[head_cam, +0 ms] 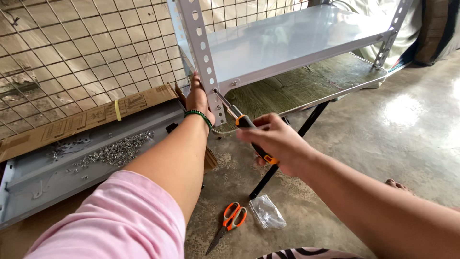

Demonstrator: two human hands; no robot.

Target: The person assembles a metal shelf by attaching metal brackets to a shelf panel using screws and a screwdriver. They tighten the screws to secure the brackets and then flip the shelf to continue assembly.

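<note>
Fingers (268,125) of right hand (278,144) clenched on screwdriver (242,120), tip at bolt (215,90) in perforated upright (205,60). Left hand (198,98) behind upright, steadying; finger state hidden. Loose hardware in grey tray (28,180); scissors (229,224) on floor.

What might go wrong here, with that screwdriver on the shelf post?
The screwdriver in the right hand meets the screw at a slant, so it may slip toward the left hand gripping the post. Loose screws piled on the grey panel could roll off. The scissors lie underfoot.
</note>
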